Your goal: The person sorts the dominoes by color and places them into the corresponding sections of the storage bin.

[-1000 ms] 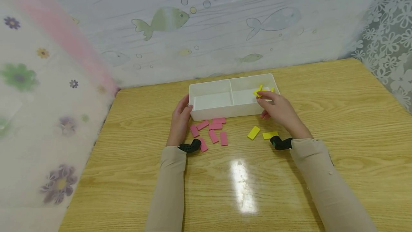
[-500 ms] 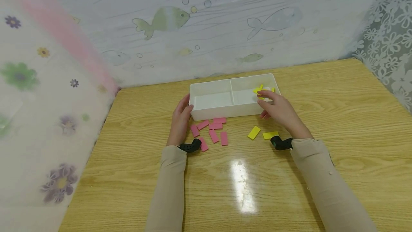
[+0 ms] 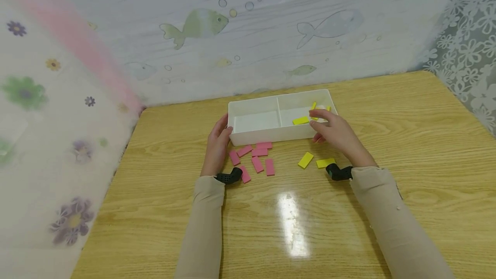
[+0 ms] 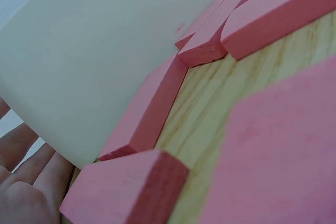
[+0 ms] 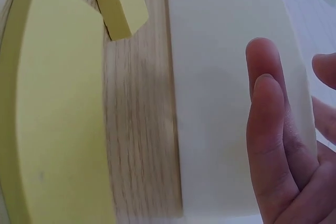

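Observation:
A white two-compartment box [image 3: 267, 134] stands on the table. My left hand [image 3: 215, 150] rests against its left end, fingers along the outer wall and thumb at the front corner; in the left wrist view its fingers [image 4: 39, 169] lie beside the wall. My right hand [image 3: 335, 132] is over the front rim of the right compartment, thumb and forefinger apart, nothing visible between them. A yellow block [image 3: 300, 120] lies flat in that compartment, left of the fingertips. Other yellow blocks [image 3: 314, 106] are there too, partly hidden by the hand. The left compartment [image 3: 255, 120] holds nothing.
Several flat pink blocks [image 3: 257, 164] lie loose before the box's left half, some close to its front wall. Two yellow blocks [image 3: 305, 159] lie before the right half, one partly behind the wrist camera [image 3: 338, 172]. A patterned wall [image 3: 248, 55] stands behind the table.
The yellow block at my right fingertips has left them and now lies flat in the right compartment, farther left. Both hands have stayed in nearly the same place.

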`<state>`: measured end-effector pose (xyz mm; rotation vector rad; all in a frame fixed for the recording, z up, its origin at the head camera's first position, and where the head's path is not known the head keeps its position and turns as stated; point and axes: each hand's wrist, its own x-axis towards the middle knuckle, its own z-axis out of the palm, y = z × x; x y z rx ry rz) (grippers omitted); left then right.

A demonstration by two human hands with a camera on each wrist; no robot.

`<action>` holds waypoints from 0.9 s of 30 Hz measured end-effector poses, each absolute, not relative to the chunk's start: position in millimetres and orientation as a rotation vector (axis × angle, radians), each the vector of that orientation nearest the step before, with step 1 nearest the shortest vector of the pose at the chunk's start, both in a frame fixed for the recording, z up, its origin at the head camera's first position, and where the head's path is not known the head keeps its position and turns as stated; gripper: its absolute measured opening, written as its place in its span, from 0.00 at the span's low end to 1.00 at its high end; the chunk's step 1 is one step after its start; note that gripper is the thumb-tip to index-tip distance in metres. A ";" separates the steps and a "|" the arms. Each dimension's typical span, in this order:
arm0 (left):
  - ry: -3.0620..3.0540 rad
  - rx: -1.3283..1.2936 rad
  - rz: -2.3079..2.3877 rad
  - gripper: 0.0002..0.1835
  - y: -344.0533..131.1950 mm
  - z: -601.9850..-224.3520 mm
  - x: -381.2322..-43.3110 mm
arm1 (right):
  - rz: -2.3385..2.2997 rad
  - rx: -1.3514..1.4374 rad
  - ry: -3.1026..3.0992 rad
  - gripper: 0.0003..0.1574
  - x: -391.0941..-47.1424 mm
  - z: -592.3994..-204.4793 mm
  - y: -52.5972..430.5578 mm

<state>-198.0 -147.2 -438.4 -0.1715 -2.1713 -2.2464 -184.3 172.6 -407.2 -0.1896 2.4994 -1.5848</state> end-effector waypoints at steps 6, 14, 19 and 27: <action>-2.197 -0.154 -2.234 0.27 -145.7 -432.5 -193.0 | -1.556 -0.220 2.541 0.29 -184.6 -406.3 177.9; -2.189 -0.161 -2.239 0.26 -145.4 -432.5 -193.9 | -1.578 -0.230 2.558 0.30 -183.6 -401.2 187.0; -2.188 -0.160 -2.242 0.26 -145.2 -432.0 -193.2 | -1.593 -0.225 2.534 0.30 -183.1 -399.8 188.6; -2.191 -0.161 -2.237 0.27 -144.8 -432.6 -193.4 | -1.579 -0.246 2.559 0.29 -183.7 -397.4 192.8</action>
